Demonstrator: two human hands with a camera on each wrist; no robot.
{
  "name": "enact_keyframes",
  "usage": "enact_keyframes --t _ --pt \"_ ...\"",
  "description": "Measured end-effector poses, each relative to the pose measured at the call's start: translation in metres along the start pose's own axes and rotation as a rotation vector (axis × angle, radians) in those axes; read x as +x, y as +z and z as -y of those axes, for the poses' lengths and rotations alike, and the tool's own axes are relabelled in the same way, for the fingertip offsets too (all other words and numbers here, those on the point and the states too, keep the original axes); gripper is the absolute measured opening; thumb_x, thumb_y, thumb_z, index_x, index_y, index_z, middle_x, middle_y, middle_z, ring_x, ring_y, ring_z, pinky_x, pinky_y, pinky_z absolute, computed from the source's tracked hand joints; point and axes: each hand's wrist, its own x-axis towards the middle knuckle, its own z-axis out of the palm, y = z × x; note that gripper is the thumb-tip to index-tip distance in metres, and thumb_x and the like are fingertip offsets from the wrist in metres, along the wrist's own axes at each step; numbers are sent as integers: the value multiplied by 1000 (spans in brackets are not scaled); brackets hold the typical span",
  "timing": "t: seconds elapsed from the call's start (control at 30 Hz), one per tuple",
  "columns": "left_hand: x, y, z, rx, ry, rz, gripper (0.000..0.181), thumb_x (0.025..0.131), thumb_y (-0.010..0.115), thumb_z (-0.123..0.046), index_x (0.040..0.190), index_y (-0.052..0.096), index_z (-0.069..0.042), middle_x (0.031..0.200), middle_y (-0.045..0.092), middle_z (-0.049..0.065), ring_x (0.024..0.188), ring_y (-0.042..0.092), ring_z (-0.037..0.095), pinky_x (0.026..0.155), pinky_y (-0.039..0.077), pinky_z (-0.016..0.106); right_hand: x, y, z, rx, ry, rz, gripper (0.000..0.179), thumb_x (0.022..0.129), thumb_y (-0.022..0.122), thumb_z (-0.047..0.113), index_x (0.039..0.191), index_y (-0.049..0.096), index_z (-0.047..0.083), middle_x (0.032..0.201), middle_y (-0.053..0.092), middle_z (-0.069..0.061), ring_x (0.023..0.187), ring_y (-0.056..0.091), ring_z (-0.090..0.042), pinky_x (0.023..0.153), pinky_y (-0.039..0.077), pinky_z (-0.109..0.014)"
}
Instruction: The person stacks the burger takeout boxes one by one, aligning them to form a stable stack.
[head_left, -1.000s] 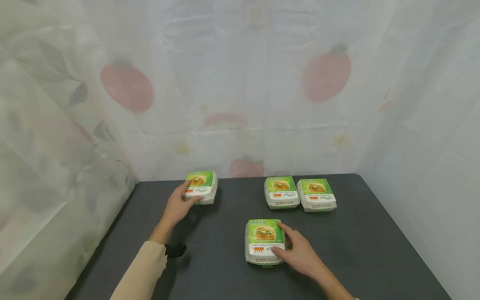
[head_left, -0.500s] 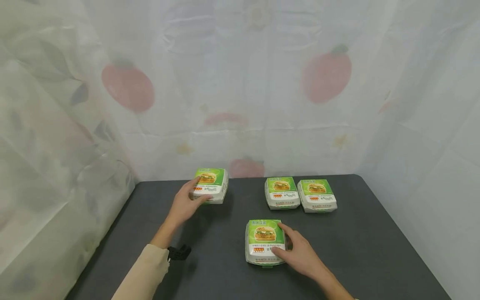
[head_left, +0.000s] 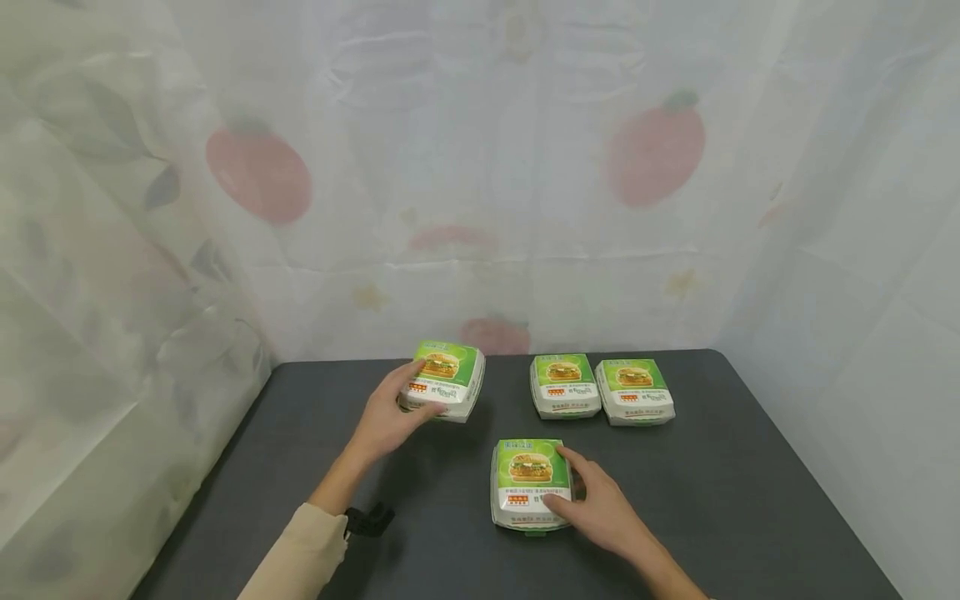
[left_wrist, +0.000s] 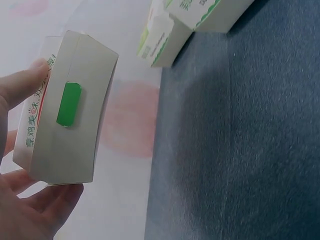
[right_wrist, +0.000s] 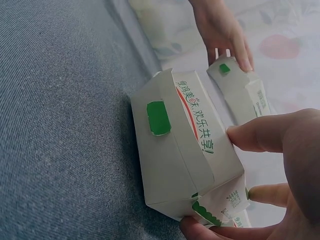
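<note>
In the head view my left hand grips a green-and-white burger box by its left side, raised above the back of the table. The left wrist view shows that box's white side with a green tab, thumb on one face and fingers underneath. My right hand holds a second burger box at front centre by its right side; this box rests on the table. From the right wrist view, thumb and fingers touch the lid and side of this box.
Two more burger boxes stand side by side at the back right of the dark table. Behind the table hangs a pale curtain with a fruit print, and further sheets close in the sides.
My left hand has carried its burger box up off the table and to the right, tilting it slightly. The right hand and its box have stayed in place.
</note>
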Motion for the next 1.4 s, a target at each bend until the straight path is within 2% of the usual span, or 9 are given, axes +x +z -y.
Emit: enact_keyframes --t 0.23,0.4,0.67,1.13,1.4 --pt "-6 10 -7 -2 52 12 84 83 86 -41 154 47 -16 155 40 14 126 51 33 91 47 50 -1 0 -1 7 -3 3 81 86 81 43 153 46 14 112 57 -5 89 56 -15 71 47 -35" --pt "-13 19 -13 -44 53 57 83 83 85 -41 153 47 -19 155 39 13 122 52 29 90 48 46 -3 -2 -1 15 -3 7 81 86 82 42 153 46 15 112 57 -6 89 56 -15 70 48 -34" --pt "-20 31 -22 -52 76 110 82 82 86 -43 153 47 -25 154 40 9 119 52 25 89 46 43 -3 -2 0 14 -1 10 82 85 82 42 153 46 14 115 57 -7 90 57 -16 70 48 -34" --pt "-29 47 -33 -67 85 206 83 82 85 -49 153 46 -32 156 37 3 131 46 24 97 45 47 -3 -4 1 37 -6 25 82 87 81 42 154 44 13 122 56 -10 96 59 -18 72 51 -35" --pt "-33 55 -39 -83 96 239 81 82 84 -49 152 47 -30 154 38 2 133 46 25 99 45 49 -3 -4 -2 39 -40 36 82 88 80 42 154 43 12 124 56 -11 99 60 -19 73 52 -34"
